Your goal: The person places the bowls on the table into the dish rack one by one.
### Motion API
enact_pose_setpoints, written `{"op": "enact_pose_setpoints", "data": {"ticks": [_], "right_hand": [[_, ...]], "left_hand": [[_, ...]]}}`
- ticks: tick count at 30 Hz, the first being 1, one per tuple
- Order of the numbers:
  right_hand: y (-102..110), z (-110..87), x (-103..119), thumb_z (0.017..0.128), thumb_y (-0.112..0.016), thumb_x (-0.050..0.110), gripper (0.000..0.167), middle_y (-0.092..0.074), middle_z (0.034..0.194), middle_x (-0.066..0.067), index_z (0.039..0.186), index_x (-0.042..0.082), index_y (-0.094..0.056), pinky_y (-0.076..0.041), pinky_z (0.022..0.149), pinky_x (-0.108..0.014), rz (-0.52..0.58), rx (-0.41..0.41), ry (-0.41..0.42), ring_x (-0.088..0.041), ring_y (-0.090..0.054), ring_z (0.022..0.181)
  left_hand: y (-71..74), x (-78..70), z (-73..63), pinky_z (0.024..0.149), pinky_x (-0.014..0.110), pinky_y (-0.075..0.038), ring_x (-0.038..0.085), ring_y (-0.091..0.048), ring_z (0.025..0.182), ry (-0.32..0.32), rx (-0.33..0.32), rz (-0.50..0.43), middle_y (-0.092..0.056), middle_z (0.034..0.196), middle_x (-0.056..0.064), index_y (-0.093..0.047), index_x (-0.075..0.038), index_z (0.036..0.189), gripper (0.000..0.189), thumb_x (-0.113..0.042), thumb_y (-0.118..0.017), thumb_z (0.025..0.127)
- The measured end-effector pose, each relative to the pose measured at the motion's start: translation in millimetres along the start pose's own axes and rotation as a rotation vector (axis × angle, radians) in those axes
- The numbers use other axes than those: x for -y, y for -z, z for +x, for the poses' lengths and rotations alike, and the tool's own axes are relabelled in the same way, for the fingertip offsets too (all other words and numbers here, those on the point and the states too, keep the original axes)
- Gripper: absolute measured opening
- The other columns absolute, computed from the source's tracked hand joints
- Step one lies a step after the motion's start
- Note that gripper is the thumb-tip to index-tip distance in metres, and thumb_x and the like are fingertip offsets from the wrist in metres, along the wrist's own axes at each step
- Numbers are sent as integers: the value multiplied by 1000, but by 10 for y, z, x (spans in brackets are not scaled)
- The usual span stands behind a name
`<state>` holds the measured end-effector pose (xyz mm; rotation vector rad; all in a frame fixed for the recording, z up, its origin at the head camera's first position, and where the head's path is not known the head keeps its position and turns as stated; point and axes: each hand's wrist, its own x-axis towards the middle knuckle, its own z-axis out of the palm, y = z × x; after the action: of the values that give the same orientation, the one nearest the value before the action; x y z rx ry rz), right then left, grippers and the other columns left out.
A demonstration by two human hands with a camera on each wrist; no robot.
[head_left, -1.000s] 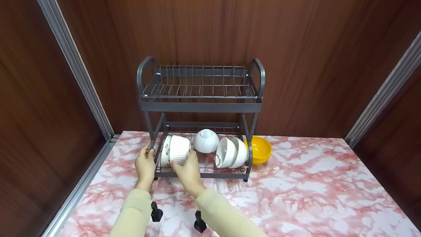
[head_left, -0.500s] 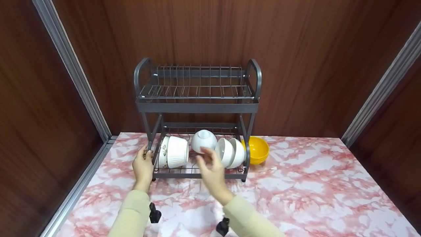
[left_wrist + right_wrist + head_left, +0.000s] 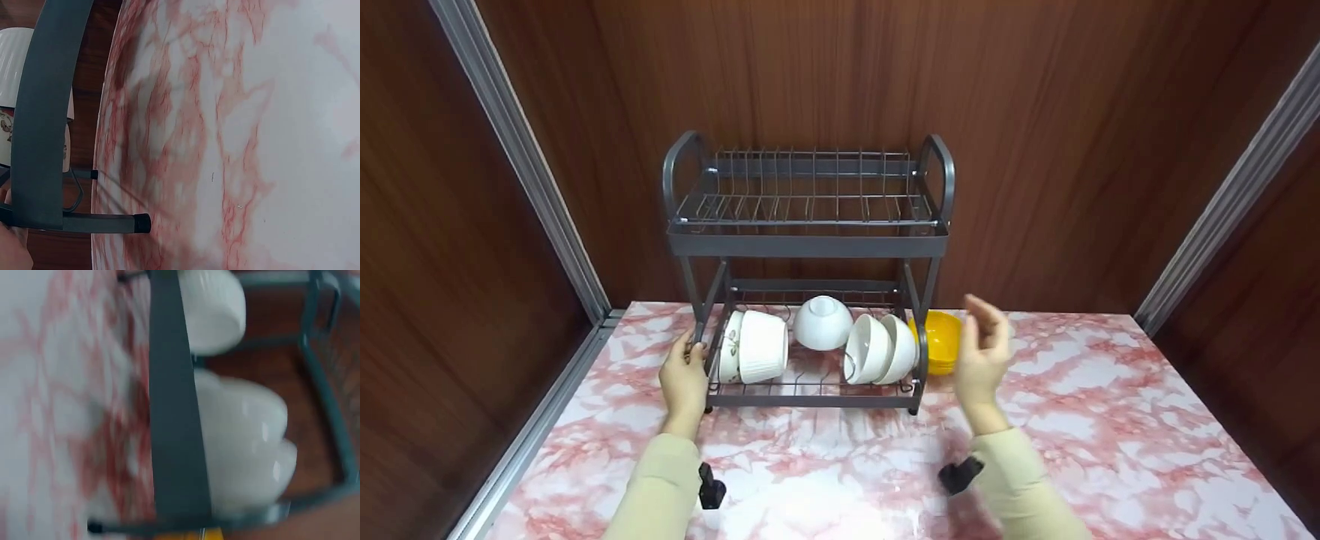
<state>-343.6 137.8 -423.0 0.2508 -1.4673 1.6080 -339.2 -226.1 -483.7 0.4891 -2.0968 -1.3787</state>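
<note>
Dark grey two-tier rack (image 3: 808, 245)

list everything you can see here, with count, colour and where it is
Dish rack: 1, dark grey, on the table
Patterned bowl: 1, white with leaf-like print, lower tier, left
Ribbed bowl: 1, white, right of the patterned one
Upside-down bowl: 1, white, lower tier, middle
Tilted bowls: 2, white, lower tier, right
Yellow bowls: stacked, count unclear, right of the rack
Table: 1, pink-and-white marbled
Panels: 3, brown, back and sides
Rails: 2, silver, panel corners
Wrist devices: 2, black, at the sleeves
Sleeves: 2, pale yellow
Left grip: 1, holding the rack's left side
Right grip: 1, near the yellow bowls
</note>
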Motion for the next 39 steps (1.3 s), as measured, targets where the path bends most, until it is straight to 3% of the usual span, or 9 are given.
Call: {"op": "enact_pose_setpoints", "data": {"ticks": [4, 7, 13, 16, 20, 26, 31, 39], "right_hand": [[192, 190, -264, 91, -50, 1, 23, -59, 112, -15, 112, -7, -52, -45, 96, -19, -107, -49, -192, -14, -56, 106], [302, 255, -464, 93, -50, 6, 29, -56, 120, -20, 118, -8, -49, -42, 102, -27, -211, -26, -318, -23, -53, 113], [427, 250, -779, 94, -45, 19, 45, -48, 133, -27, 131, -8, -42, -37, 107, -44, -542, 137, -553, -35, -45, 125], [435, 233, -870, 94, -43, 23, 48, -48, 130, -31, 127, -12, -43, -36, 105, -49, -681, 244, -626, -41, -44, 123], [400, 224, -903, 93, -44, 25, 48, -54, 116, -33, 115, -16, -50, -40, 97, -49, -779, 374, -714, -41, -52, 108], [343, 243, -879, 89, -45, 16, 30, -52, 82, -15, 97, -11, -56, -44, 75, -38, -875, 459, -747, -26, -47, 78], [319, 253, -873, 83, -43, 8, 22, -50, 79, -13, 90, -9, -55, -42, 69, -34, -895, 480, -715, -25, -45, 74], [254, 262, -912, 77, -39, 1, 17, -53, 78, -16, 82, -6, -54, -44, 70, -38, -942, 481, -671, -27, -47, 74]], "left_hand": [[-3, -2, 3, 91, 43, -45, 33, -62, 99, 9, 2, -3, -65, 109, 21, -53, -10, 129, 35, -12, -51, 94], [-6, 0, 0, 91, 42, -45, 33, -62, 99, 13, 5, -10, -66, 109, 21, -53, -10, 130, 36, -12, -51, 94], [6, 12, -6, 91, 42, -46, 34, -63, 100, 19, 6, -7, -66, 109, 21, -53, -10, 130, 36, -11, -50, 94], [10, 12, -4, 90, 42, -45, 33, -62, 99, 20, 4, -3, -66, 108, 21, -53, -10, 130, 36, -12, -50, 94], [10, 3, 2, 91, 42, -45, 33, -62, 98, 16, 1, -4, -66, 107, 21, -53, -9, 130, 36, -12, -51, 94], [-6, -6, 6, 92, 43, -45, 33, -61, 99, 16, 8, -1, -65, 108, 22, -53, -8, 130, 36, -12, -50, 94], [-16, -5, 15, 89, 42, -46, 32, -62, 97, 17, 8, -8, -66, 106, 20, -54, -9, 129, 35, -12, -51, 94], [9, 9, 14, 87, 41, -48, 32, -63, 96, -2, -7, -18, -66, 107, 21, -55, -8, 128, 35, -10, -53, 93]]}}
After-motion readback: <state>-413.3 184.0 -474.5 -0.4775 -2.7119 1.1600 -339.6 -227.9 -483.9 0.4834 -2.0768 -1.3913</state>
